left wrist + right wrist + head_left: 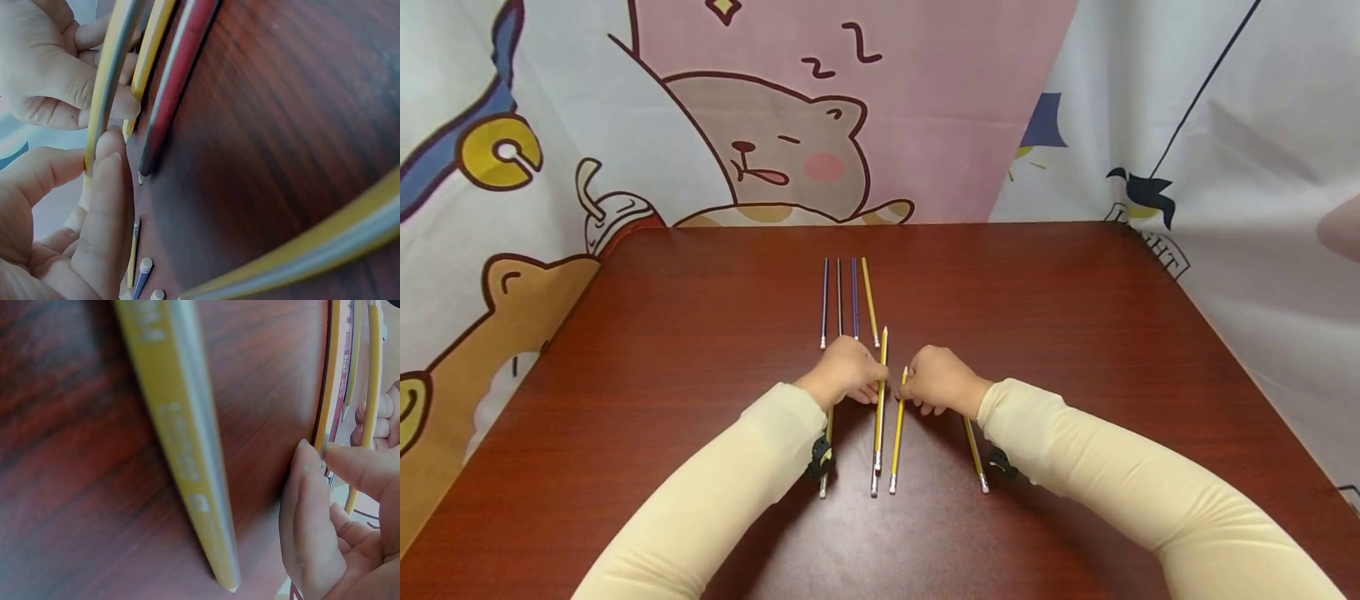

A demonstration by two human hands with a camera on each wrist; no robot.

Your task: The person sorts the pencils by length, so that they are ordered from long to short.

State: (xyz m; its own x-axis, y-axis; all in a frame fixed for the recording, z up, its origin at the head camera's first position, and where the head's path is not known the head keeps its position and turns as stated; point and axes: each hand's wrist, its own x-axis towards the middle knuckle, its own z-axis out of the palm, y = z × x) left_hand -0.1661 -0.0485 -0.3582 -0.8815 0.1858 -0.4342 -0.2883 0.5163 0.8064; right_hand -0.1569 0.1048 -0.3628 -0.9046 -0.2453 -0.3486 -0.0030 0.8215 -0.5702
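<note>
Cream sleeves, two, entering from the near edge of a red-brown wooden table [1075,317].
Left hand [844,372]: thumb and fingers pinching a yellow pencil [881,392] partway along its shaft, tip pointing away; the left wrist view confirms the pinch.
Right hand [942,381]: fingertips pinching the sharpened end of a second yellow pencil [898,433], just beside the first, eraser end toward the person.
Near row, loose on the table: a grey-red pencil [875,479] close against the held pair, one pencil [825,467] mostly hidden under the left wrist, one yellow pencil [976,454] under the right wrist.
Far row [848,300]: four pencils, parallel, just beyond the knuckles, apart from both hands.
Backdrop: cartoon bear cloth [775,150].
Risk, judged: the held pencils lie nearly touching, so a sideways shift of either may roll its neighbour; either wrist could drag the pencil beneath it; a forward reach may nudge the far row out of line
</note>
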